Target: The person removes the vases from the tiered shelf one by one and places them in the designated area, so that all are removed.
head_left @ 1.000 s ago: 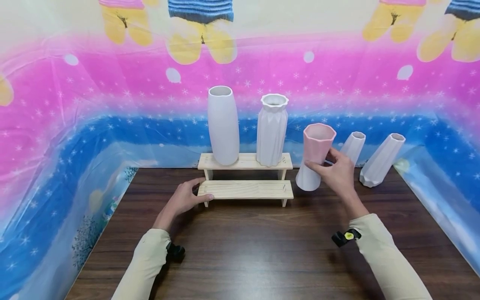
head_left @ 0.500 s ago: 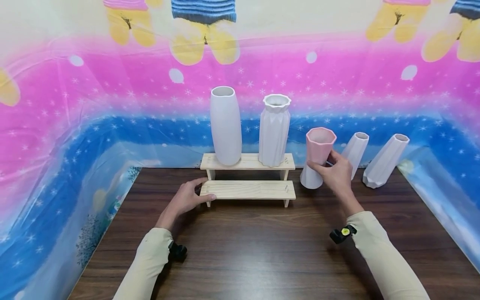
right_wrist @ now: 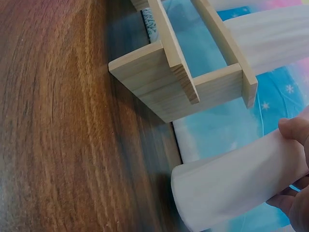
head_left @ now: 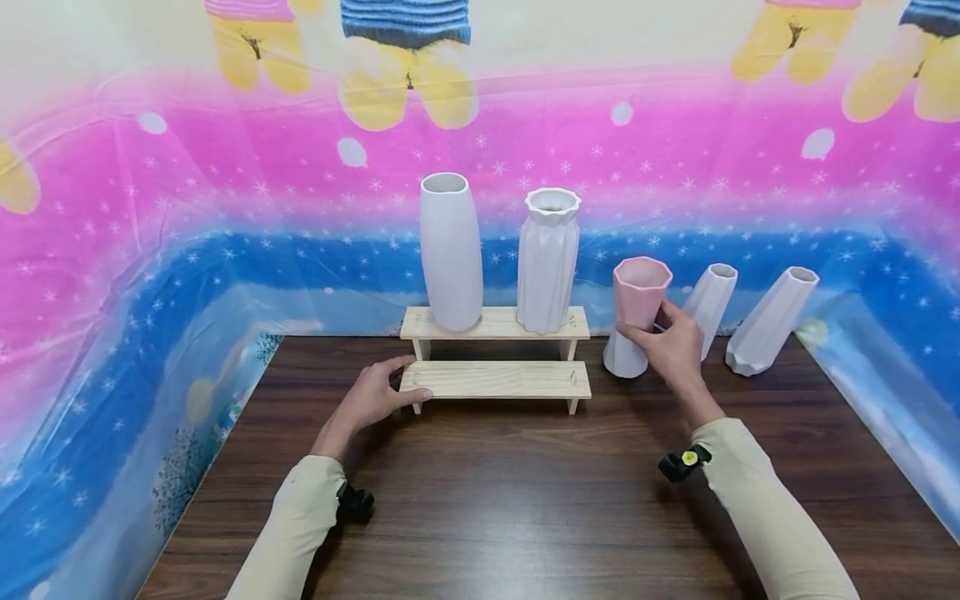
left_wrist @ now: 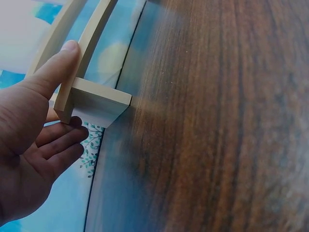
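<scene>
My left hand [head_left: 371,392] grips the left end of the lower shelf of a two-tier wooden stand [head_left: 495,379]. In the left wrist view its thumb [left_wrist: 58,65] lies on the board, with the other fingers curled below. My right hand [head_left: 677,342] holds a pink-and-white faceted vase [head_left: 641,287] by its narrow waist, right of the stand. The vase is nearly upright, its white base [right_wrist: 212,195] close to the tabletop; whether it touches I cannot tell. On the upper shelf stand a tall smooth white vase [head_left: 452,250] and a white fluted vase with a scalloped rim [head_left: 549,267].
Two narrow white faceted vases stand at the back right: one [head_left: 712,300] partly behind my right hand, the other [head_left: 772,321] farther right. The dark wooden table [head_left: 495,500] ends at a printed cloth backdrop [head_left: 300,250].
The pink-and-white vase has come down slightly and straightened from a small tilt, my right hand moving with it. My left hand stays on the stand. The head view shifted a little.
</scene>
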A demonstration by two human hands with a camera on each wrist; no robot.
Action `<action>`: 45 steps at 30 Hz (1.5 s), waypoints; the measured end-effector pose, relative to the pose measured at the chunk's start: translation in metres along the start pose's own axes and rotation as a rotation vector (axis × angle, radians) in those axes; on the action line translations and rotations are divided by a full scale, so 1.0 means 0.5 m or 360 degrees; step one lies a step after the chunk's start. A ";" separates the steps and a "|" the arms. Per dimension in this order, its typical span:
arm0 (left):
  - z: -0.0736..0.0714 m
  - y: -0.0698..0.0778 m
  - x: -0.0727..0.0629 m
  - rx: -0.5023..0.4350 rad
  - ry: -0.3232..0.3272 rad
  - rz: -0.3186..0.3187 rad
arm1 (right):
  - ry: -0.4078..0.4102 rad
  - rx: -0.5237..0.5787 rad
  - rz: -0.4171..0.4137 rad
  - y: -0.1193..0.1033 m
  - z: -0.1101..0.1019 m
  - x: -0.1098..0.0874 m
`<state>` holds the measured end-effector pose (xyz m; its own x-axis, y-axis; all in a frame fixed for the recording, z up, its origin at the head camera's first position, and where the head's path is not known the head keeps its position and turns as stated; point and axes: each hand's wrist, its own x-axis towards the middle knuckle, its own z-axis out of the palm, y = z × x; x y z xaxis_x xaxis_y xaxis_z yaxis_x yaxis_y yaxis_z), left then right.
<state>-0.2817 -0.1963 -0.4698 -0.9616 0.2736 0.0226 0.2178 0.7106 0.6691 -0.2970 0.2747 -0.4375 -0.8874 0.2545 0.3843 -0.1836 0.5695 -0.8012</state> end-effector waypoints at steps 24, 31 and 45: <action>0.000 0.000 0.000 -0.0024 0.0009 -0.0013 | -0.0065 -0.0028 0.0105 0.040 -0.008 0.002; 0.003 -0.002 0.000 -0.0028 -0.0004 -0.0033 | -0.0117 -0.0016 0.0165 0.029 -0.019 -0.008; 0.002 -0.002 0.002 -0.0006 -0.0017 -0.0032 | -0.0144 0.0052 0.0118 -0.003 -0.069 -0.053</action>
<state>-0.2825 -0.1960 -0.4712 -0.9639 0.2663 0.0014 0.1981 0.7134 0.6721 -0.2586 0.2943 -0.4307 -0.9333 0.2226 0.2818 -0.1285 0.5257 -0.8409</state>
